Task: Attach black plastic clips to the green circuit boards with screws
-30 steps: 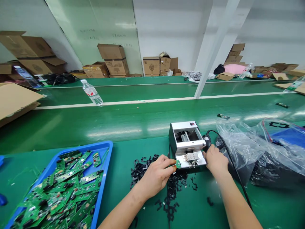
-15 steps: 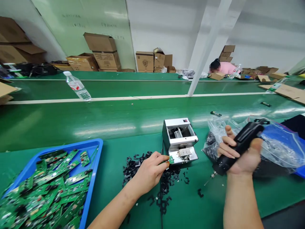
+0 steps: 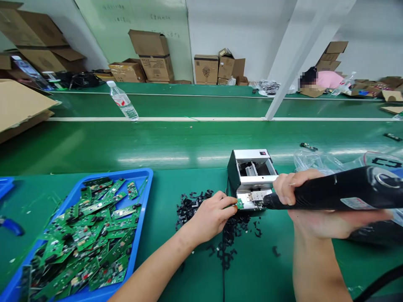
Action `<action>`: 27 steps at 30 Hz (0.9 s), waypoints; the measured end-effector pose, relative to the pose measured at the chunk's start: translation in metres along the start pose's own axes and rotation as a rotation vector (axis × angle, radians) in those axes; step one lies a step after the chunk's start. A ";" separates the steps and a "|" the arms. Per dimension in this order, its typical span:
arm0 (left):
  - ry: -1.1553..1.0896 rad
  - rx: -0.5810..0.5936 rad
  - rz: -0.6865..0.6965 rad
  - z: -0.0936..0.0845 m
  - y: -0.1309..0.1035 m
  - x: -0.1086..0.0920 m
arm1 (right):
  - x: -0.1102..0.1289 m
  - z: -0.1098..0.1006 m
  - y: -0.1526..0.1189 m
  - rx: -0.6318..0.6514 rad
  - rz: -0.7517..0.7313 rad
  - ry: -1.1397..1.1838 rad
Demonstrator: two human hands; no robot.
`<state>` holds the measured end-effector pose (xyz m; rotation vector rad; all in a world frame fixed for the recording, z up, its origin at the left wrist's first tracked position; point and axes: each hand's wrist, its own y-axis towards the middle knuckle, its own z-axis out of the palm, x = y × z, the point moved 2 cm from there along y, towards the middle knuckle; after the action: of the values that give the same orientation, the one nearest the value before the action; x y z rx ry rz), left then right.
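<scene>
Pinching a small green circuit board (image 3: 240, 204) at the front corner of a silver-topped machine (image 3: 252, 180), the left hand (image 3: 213, 214) has black pieces (image 3: 233, 231) on both sides and open green tabletop (image 3: 166, 201) leftward to the blue tray (image 3: 146, 205). The right hand (image 3: 315, 223) wraps a black screwdriver (image 3: 330, 191), its nose now at the machine, no longer tilted down beside it.
</scene>
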<state>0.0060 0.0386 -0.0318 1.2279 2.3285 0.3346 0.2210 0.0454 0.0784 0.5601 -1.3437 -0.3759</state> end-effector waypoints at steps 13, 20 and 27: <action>0.048 0.060 -0.016 0.005 -0.001 0.000 | -0.002 0.002 -0.006 -0.026 0.133 -0.044; 0.079 0.106 -0.008 0.009 0.001 -0.001 | 0.004 0.000 -0.005 0.096 0.072 0.052; 0.093 0.094 -0.010 0.010 0.000 -0.001 | 0.007 0.028 0.023 0.044 0.136 0.063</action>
<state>0.0115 0.0378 -0.0400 1.2693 2.4537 0.2878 0.1937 0.0554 0.1007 0.5102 -1.3232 -0.2167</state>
